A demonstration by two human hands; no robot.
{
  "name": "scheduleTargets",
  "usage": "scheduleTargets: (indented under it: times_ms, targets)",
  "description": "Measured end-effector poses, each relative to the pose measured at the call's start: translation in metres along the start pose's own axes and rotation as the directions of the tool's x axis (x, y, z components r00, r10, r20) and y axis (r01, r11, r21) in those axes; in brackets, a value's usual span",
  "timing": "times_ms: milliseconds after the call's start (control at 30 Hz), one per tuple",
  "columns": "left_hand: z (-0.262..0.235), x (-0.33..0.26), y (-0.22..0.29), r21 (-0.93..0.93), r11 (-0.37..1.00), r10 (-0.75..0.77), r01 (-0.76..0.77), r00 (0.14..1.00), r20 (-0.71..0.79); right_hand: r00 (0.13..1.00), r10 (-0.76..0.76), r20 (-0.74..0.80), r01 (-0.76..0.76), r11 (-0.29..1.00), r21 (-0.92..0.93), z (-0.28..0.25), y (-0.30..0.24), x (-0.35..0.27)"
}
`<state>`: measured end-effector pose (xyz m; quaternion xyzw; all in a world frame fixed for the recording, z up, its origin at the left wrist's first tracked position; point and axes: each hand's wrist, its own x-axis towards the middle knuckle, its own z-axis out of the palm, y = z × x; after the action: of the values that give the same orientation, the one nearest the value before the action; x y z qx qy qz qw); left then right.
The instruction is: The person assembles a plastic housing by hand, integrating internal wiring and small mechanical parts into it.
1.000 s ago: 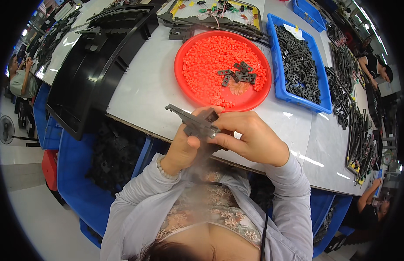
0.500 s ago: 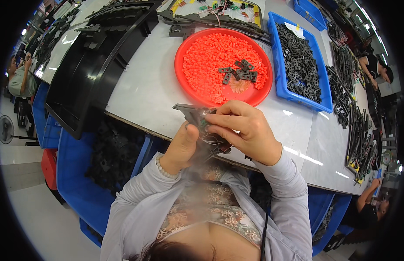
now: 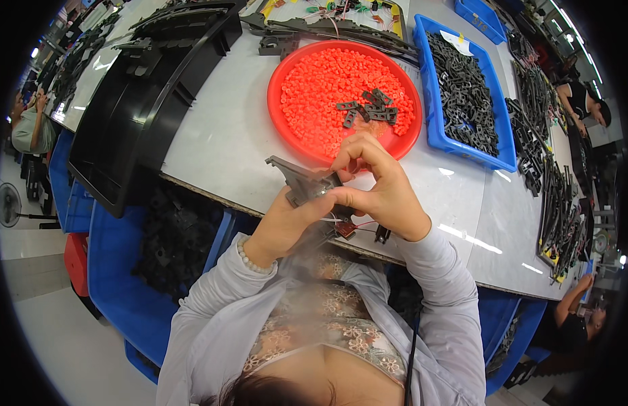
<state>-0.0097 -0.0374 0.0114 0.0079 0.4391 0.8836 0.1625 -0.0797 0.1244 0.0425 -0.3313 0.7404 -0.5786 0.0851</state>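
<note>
One dark plastic part (image 3: 293, 181) sits gripped in the left hand (image 3: 281, 220) before the red tray (image 3: 276, 116), right hand (image 3: 389, 197) curled against it, pinch unclear, wires (image 3: 365, 223) dangling, seemingly midway, not yet set down.

Bracket (image 3: 293, 180): dark grey moulded plastic, angular; tilted, narrow end up-left; held between left hand (image 3: 278, 227) and right hand (image 3: 387, 195).
Wired piece (image 3: 345, 231): small, reddish-brown; below bracket, near right thumb; attachment unclear.
Wires (image 3: 365, 223): thin, one red, one pale.
</note>
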Motion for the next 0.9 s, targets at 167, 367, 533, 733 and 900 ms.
scheduleTargets:
  times_ms: [167, 367, 533, 733, 900]
  targets:
    - [0.002, 0.002, 0.001, -0.028, 0.999, 0.025, -0.028, 0.995, -0.097, 0.997, 0.069, 0.035, -0.067, 0.995, -0.076, -0.003, -0.004, 0.000]
    - [0.006, 0.002, 0.013, -0.116, 0.977, 0.169, -0.181, 0.980, -0.107, 0.992, -0.127, 0.002, 0.124, 0.965, -0.230, -0.015, -0.020, -0.009]
    - [0.006, 0.005, 0.006, 0.119, 0.955, 0.294, -0.272, 0.925, -0.240, 0.971, -0.230, 0.063, 0.224, 0.791, -0.569, 0.023, -0.039, -0.014]
    - [0.004, 0.001, 0.009, 0.044, 0.954, 0.299, -0.298, 0.922, -0.248, 0.960, -0.279, 0.032, 0.252, 0.803, -0.540, 0.004, -0.037, -0.025]
    - [0.007, 0.001, 0.012, -0.103, 0.940, 0.302, -0.326, 0.933, -0.198, 0.844, 0.356, -0.401, -0.270, 0.928, 0.256, -0.023, -0.001, -0.057]
